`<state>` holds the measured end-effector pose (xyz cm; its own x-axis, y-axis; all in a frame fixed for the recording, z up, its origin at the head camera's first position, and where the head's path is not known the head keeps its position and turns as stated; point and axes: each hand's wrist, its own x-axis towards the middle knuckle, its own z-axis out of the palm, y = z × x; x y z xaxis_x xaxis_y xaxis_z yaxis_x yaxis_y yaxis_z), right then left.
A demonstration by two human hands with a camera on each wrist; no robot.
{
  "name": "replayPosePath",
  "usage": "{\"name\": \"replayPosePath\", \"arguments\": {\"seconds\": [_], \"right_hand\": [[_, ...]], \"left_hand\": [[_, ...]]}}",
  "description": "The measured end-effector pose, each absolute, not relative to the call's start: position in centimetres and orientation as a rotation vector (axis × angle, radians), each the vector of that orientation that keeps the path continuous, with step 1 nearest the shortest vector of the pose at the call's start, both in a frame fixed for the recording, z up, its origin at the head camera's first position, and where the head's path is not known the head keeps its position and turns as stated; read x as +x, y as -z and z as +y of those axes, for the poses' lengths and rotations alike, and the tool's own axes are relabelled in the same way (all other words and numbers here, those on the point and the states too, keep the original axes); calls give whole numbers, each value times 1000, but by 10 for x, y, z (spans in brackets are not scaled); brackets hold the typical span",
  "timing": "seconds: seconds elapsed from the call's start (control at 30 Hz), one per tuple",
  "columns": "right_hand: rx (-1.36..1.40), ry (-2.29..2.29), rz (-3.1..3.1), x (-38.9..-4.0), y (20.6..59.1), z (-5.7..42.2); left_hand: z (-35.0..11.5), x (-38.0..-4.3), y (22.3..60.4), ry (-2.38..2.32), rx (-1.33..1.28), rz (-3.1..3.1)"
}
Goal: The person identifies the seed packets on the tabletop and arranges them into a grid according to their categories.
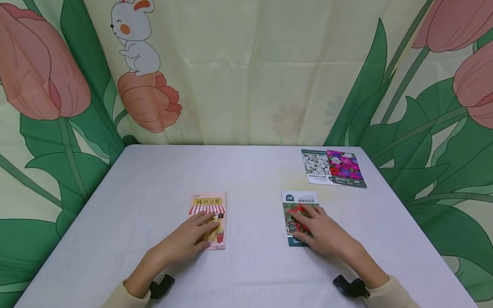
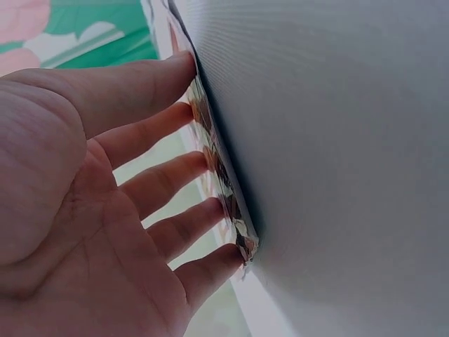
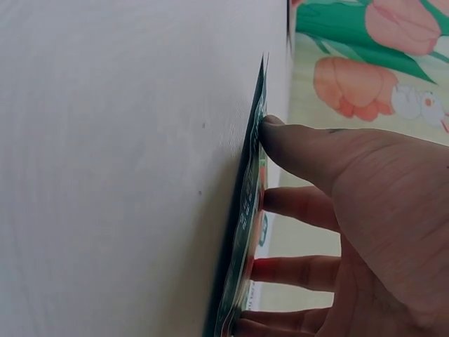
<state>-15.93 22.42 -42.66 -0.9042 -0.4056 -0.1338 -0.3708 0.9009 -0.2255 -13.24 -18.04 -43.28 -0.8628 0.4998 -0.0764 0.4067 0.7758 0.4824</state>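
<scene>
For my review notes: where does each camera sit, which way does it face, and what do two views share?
Head: worn on the head, facing forward and down at the white table; shows forearms, left hand on the pink packet, right hand on the green-and-white packet.
Left wrist: on that wrist, facing the pink packet's edge; shows left palm and fingers.
Right wrist: likewise, facing the green-and-white packet's edge; shows right palm and fingers.
Shared: head and right wrist both show the right hand and backdrop's rabbit.

left packet (image 1: 208,204), right packet (image 1: 294,225): on table (image 1: 254,218), apart | overlapping packets (image 1: 336,167): behind right packet
</scene>
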Motion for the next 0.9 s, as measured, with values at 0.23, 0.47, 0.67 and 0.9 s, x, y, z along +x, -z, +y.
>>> {"name": "replayPosePath", "arguments": {"seconds": [0.23, 0.47, 0.67, 0.9], "right_hand": [[-569, 285, 2888, -159, 428, 217], [-562, 279, 2887, -157, 427, 210], [-572, 275, 2895, -158, 428, 206], [-581, 271, 2894, -159, 430, 203]], "left_hand": [[-178, -133, 433, -682, 692, 2766], [-174, -134, 435, -682, 695, 2758], [-173, -134, 435, -674, 688, 2762], [-170, -134, 434, -672, 687, 2763]]}}
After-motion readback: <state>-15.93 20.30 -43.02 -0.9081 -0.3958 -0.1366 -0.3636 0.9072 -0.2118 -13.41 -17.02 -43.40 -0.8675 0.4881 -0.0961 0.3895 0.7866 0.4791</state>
